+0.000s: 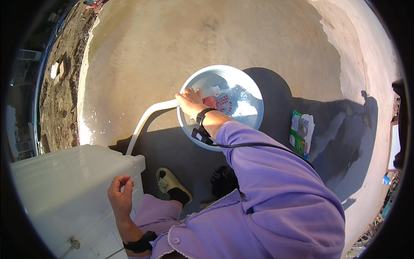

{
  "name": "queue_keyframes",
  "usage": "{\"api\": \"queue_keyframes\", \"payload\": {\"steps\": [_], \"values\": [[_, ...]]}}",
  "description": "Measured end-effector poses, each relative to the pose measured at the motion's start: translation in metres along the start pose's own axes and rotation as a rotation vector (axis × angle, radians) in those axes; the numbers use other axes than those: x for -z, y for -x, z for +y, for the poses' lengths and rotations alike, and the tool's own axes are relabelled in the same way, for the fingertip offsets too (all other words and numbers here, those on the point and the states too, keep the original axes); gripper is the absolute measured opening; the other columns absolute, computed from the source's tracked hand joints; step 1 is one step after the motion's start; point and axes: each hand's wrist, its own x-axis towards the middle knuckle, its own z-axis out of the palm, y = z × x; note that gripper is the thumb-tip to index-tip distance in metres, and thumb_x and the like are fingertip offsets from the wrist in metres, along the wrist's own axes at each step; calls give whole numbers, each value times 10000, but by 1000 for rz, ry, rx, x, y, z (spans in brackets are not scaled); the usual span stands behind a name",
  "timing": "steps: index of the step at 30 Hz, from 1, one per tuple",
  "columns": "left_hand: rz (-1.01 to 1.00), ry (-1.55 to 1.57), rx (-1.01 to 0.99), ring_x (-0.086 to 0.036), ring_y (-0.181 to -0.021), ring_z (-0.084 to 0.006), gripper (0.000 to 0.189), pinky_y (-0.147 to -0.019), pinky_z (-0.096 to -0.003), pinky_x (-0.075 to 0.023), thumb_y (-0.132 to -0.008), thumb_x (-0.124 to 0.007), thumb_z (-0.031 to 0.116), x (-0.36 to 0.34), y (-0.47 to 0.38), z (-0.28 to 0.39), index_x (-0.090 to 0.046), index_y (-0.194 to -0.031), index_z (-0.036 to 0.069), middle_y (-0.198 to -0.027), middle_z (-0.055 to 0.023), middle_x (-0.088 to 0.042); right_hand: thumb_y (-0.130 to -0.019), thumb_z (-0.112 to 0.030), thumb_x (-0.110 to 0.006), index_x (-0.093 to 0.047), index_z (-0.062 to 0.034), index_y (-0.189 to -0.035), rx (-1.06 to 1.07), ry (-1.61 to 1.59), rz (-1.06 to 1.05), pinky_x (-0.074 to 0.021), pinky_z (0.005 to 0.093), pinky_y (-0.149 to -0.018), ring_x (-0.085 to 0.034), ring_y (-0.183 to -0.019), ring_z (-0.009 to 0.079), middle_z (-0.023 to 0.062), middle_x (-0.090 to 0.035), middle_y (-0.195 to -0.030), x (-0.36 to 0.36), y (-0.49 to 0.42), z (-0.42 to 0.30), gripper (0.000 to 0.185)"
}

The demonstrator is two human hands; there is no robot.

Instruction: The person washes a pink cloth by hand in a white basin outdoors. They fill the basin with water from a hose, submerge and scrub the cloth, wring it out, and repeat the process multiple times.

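Observation:
My right hand (191,102) grips a white corrugated-looking drain hose (155,108) near its outlet, over the left rim of a light blue plastic basin (221,69). The translucent hose end points into the basin, where water (244,100) glints and a red printed pattern shows on the bottom. Something pinkish-red (209,102) lies beside the hose end, partly hidden by my hand. My left hand (121,194) hovers beside a white appliance (74,174), apparently a washing machine. Its fingers curl loosely, with a gap to the thumb and nothing visible in them.
A green and white plastic packet (301,133) lies on the wet concrete floor (207,39) right of the basin. A power plug (75,242) hangs against the appliance. A black cable (262,145) runs along my right sleeve. Rough soil (59,106) borders the concrete at left.

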Motion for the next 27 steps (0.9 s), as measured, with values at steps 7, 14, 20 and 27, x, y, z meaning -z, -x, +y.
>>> {"api": "queue_keyframes", "payload": {"steps": [7, 14, 20, 27], "values": [[-201, -347, -109, -621, -733, -199, 192, -708, -311, -500, -790, -621, 2, -5, -1, 8, -616, -981, -22, -828, -117, -632, -879, -225, -569, -549, -132, -1126, -25, -34, 113, -198, 676, -1045, -489, -1138, 360, 157, -532, -1136, -19, -3, 6, 264], [-239, -336, -84, -615, -721, -207, 229, -693, -317, -497, -779, -626, 4, -6, 3, 11, -613, -1005, -26, -840, -125, -624, -901, -217, -528, -506, -158, -1235, 12, -29, 42, -163, 607, -1109, -474, -1177, 354, 166, -512, -1180, -19, 0, 13, 340], [-257, -332, -87, -613, -720, -208, 232, -691, -316, -497, -781, -626, 6, -8, 2, 13, -611, -1010, -26, -844, -126, -622, -912, -241, -512, -483, -154, -1254, 12, -6, 42, -163, 618, -1097, -469, -1190, 358, 162, -514, -1195, -23, -1, 15, 354], [-291, -354, -105, -611, -725, -215, 246, -694, -319, -497, -786, -629, 18, -11, 1, 16, -604, -1027, -27, -853, -126, -620, -916, -248, -499, -471, -154, -1276, 16, 4, 26, -168, 612, -1097, -464, -1207, 349, 159, -513, -1215, -22, -1, 16, 373]]}}
